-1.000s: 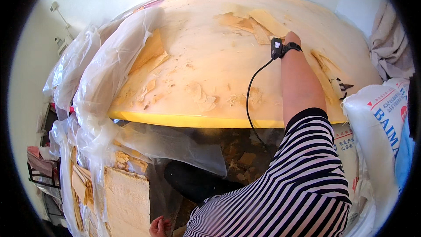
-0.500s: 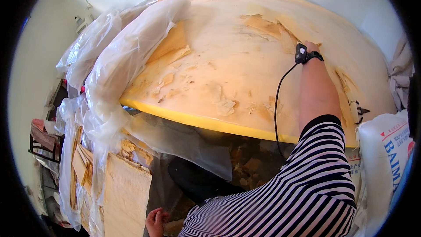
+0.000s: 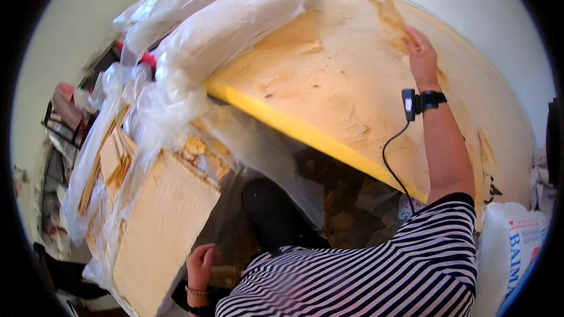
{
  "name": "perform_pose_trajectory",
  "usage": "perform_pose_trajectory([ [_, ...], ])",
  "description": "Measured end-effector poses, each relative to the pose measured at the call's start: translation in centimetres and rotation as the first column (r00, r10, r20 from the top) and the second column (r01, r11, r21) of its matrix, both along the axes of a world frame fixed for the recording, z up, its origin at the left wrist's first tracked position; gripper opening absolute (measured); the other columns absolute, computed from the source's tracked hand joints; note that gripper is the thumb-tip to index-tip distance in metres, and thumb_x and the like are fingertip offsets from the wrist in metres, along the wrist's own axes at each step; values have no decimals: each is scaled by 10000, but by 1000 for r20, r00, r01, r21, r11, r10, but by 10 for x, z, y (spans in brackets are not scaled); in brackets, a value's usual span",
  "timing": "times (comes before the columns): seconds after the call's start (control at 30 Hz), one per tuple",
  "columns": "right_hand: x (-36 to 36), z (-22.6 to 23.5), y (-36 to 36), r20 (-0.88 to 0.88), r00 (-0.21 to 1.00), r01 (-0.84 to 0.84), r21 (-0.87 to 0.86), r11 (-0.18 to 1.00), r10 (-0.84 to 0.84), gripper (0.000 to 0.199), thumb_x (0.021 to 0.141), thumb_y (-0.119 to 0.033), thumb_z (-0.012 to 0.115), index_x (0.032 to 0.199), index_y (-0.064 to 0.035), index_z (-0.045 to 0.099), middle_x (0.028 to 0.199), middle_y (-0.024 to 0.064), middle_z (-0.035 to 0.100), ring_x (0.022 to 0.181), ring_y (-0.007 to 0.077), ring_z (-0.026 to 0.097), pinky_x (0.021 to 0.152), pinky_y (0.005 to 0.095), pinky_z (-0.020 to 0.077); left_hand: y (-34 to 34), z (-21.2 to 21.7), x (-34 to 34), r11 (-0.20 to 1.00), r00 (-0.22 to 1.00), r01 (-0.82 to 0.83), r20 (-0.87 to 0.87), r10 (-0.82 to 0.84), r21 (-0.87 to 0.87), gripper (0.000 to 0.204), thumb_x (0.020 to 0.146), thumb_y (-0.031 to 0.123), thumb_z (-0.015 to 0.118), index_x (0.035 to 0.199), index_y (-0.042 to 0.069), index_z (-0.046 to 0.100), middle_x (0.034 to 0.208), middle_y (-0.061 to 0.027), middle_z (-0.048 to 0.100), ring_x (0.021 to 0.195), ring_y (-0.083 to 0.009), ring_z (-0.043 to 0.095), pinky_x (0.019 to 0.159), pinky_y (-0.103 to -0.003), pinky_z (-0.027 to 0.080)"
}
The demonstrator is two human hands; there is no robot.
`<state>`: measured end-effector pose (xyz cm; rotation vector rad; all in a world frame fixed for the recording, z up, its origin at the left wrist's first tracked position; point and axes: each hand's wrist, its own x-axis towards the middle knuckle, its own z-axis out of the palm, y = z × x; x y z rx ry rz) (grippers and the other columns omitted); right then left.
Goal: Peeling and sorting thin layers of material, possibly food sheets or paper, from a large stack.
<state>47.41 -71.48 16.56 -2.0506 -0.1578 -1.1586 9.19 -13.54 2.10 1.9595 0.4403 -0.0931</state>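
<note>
At the far right of the big tabletop my right hand [image 3: 420,57], wearing a black wrist strap, is closed on a thin, torn tan sheet [image 3: 390,16]. The sheet's ragged upper end stands up from the surface. My left hand [image 3: 201,260] hangs low near my body with its fingers curled in, and nothing shows in them. It is beside a stack of flat tan sheets [image 3: 167,217] that leans at the lower left. The pale tabletop [image 3: 358,76] has a yellow edge and carries several loose flakes.
Clear plastic sheeting [image 3: 229,26] covers a bulky roll on the table's left end and drapes down beside it. More folded tan sheets [image 3: 116,155] rest in plastic at the left. A white printed sack [image 3: 508,252] stands at the right. Dark pliers-like handles [image 3: 493,189] lie near it.
My right hand has moved away from me and lifted the torn sheet from lying on the tabletop to upright. The view has turned, and my left hand remains low, curled.
</note>
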Motion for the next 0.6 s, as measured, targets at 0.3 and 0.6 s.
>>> perform_pose_trajectory([
  [0.3, -8, -22, 43, -754, 646, -347, -153, 925, 118, 350, 824, -135, 663, 1164, -53, 684, 1182, 179, 662, 1088, 248, 623, 940, 318, 473, 15, -14, -28, 993, 996, -82, -43, 78, -86, 188, 979, 74, 551, 1112, -24, 640, 898, -100, 718, 819, -146, 682, 752, -256, 540],
  [0.6, -11, -32, 151, -658, 722, -276, -558, 783, -214, 697, 714, -549, 737, 1144, -5, 666, 1227, 225, 627, 1074, 328, 630, 902, 386, 497, 18, -31, -41, 993, 995, -98, -1, 99, -66, 186, 974, 69, 550, 1094, -33, 649, 886, -103, 721, 792, -141, 683, 727, -255, 541],
])
